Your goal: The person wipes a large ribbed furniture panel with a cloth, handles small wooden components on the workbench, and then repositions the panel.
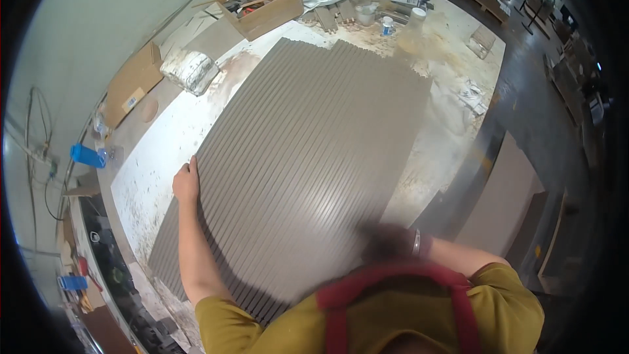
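Observation:
A large grey-brown panel [295,137] with narrow parallel grooves lies across the table in front of me. My left hand [186,182] is at its left edge, thumb along the rim and the other fingers curled and partly hidden. Near the panel's lower right side, my right hand [388,241] is a dark smear of motion, either gloved or over something dark. Its fingers cannot be made out. A pale band [417,242] circles that wrist.
The white table [157,170] is stained. At the back stand a cardboard box [268,18] of tools, a cloudy plastic bottle [411,29] and a small white-and-blue bottle [387,26]. Left are a paint-smeared white block [190,72] and a blue bottle [87,155]. Boards [501,190] lean at right.

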Motion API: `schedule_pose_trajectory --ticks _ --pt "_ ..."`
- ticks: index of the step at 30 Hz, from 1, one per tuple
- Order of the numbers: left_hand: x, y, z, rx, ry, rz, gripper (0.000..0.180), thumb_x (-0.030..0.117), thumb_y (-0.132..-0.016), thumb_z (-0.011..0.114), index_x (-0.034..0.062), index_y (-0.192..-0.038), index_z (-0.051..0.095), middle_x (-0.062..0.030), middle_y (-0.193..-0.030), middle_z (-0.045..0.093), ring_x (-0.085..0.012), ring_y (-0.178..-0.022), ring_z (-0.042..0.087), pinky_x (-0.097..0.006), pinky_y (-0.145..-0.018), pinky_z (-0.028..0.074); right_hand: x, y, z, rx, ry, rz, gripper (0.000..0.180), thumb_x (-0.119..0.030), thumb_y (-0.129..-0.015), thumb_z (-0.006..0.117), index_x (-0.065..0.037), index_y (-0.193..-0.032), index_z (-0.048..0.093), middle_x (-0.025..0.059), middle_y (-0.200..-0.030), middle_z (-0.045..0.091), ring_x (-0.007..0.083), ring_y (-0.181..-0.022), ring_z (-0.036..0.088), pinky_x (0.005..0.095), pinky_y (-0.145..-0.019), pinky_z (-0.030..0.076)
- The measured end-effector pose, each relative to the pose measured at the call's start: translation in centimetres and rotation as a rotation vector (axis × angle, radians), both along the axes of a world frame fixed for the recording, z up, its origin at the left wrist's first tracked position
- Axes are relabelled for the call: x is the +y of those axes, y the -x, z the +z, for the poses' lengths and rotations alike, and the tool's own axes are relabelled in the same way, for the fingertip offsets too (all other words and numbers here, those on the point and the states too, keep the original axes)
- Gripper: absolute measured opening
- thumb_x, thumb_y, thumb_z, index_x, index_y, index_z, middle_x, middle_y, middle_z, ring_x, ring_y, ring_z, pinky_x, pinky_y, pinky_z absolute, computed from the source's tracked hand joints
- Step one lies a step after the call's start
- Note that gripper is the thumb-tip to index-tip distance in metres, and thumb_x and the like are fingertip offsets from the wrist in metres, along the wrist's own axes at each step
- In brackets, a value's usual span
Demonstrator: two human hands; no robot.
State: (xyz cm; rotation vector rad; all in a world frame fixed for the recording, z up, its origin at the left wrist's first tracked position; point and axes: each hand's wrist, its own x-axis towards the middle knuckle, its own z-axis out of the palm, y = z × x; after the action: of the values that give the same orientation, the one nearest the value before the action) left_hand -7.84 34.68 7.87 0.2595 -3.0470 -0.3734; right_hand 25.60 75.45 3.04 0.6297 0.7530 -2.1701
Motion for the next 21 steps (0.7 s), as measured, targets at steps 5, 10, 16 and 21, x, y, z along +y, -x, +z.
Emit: schedule_pose_trajectory --ticks 5,10,16,21 --pt "3.1 2.2 1.9 0.074 0.065 -0.083 0.057 0.053 -0.093 0.041 0.0024 -0.090 0.067 -0.0232 -0.084 0.066 -0.0410 -0.084 0.063 -0.048 -0.076 0.048 0.6 -1.9 -2.6 0.006 -0.118 0.097 0.051 -0.033 -0.093 0.056 0.001 -0.130 0.049 0.0116 -0.122 0.058 0.0235 -0.109 0.057 0.0356 -0.094 0.046" --pt "6.1 3.8 1.0 0.083 -0.002 -0.134 0.059 0.054 -0.091 0.045 -0.0009 -0.087 0.067 -0.0246 -0.079 0.065 -0.0404 -0.081 0.063 -0.046 -0.074 0.048 0.5 -2.4 -4.1 0.047 -0.274 0.205 0.051 -0.031 -0.092 0.059 0.002 -0.131 0.048 0.0097 -0.125 0.057 0.0205 -0.110 0.056 0.0338 -0.094 0.046" --pt "5.8 6.1 0.7 0.007 -0.029 -0.218 0.060 0.053 -0.090 0.047 -0.0034 -0.087 0.066 -0.0248 -0.084 0.065 -0.0383 -0.084 0.063 -0.045 -0.076 0.048 0.0 -0.7 -3.0 0.159 -0.365 0.436 0.051 -0.031 -0.091 0.061 0.002 -0.127 0.051 0.0120 -0.120 0.060 0.0197 -0.107 0.056 0.0337 -0.091 0.046" --pt "4.7 9.6 -0.3 0.005 -0.100 -0.358 0.056 0.054 -0.090 0.044 0.0018 -0.095 0.065 -0.0222 -0.081 0.066 -0.0361 -0.084 0.064 -0.047 -0.078 0.048 -1.3 2.6 0.3 0.061 -0.298 0.324 0.050 -0.034 -0.091 0.059 0.003 -0.124 0.053 0.0130 -0.117 0.061 0.0199 -0.105 0.058 0.0337 -0.090 0.047"
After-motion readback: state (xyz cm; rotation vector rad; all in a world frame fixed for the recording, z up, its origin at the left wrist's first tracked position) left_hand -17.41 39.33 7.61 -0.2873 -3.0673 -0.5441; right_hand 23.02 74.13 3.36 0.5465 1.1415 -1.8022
